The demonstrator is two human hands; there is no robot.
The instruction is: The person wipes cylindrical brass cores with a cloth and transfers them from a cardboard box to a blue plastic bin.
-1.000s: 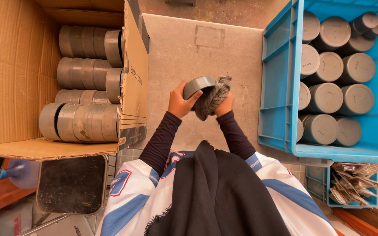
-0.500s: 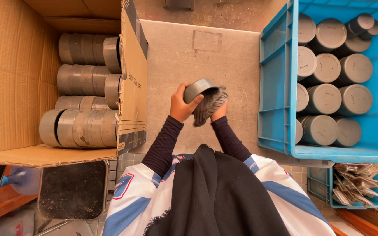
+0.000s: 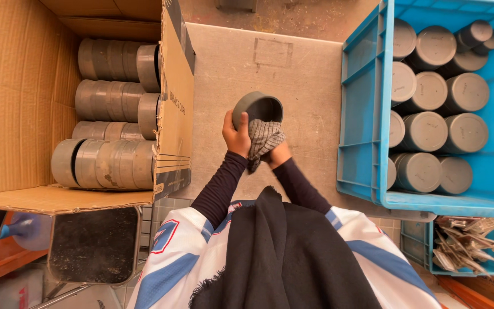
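1. The left hand (image 3: 236,134) is curled tight around the rim of a grey round cap (image 3: 258,109), thumb laid over its edge, holding it up with its hollow side facing the camera.
2. The right hand (image 3: 279,154) is bunched closed on a checked cloth (image 3: 262,140), which is pressed against the cap's lower rim and mostly covers the fingers (only the knuckles and wrist show).
3. The grey round cap is held in the air above a bare grey tabletop (image 3: 293,74), between everything else in view.
4. Left of the cap lies a cardboard box (image 3: 12,86) on its side, with rows of the same grey caps (image 3: 110,163) stacked end to end inside; its flap stands nearest the cap.
5. Right of the cap is a blue plastic crate (image 3: 361,97), its rim near but apart from the hands, filled with grey caps set closed side up (image 3: 430,131).
6. Below and right of the cap, past the crate's front edge, a smaller blue bin (image 3: 424,252) holds pale folded packets.
7. Directly below the cap are dark sleeves, a white and blue top and a black scarf (image 3: 281,257).
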